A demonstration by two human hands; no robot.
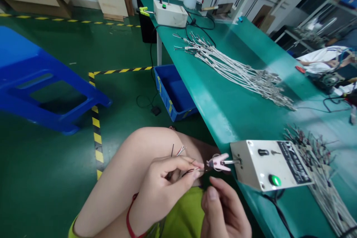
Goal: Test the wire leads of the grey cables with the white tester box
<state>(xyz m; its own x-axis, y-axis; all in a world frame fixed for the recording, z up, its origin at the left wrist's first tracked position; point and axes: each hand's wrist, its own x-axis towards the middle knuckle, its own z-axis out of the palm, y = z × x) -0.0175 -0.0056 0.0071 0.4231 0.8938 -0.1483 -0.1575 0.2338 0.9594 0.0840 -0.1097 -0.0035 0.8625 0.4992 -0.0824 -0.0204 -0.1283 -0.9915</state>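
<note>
1. Wires (187, 172), thin and dark, are lying between the fingers of the left hand (170, 180), just off the near edge of the desk (223, 119), above the person's lap.
2. Left thumb and forefinger are pinching them firmly; the right hand (227, 208) is hovering beside, its fingers curling loosely, partly open, with nothing visible in their hold.
3. Pink clamp (220, 162) is jutting past the desk's near edge from a white box (267, 163), whose green button (275, 180) is glowing. Wire tips are pointing close to the clamp; whether they are touching it, I cannot tell.
4. Judging by this, the left hand is probably lining up wire ends with the clamp.
5. Any next move would be calling for a steady left pinch, with the right fingers staying clear of the clamp.
6. Cable bundle (320, 186) is lying on the desk beside the box, away from that edge.
</note>
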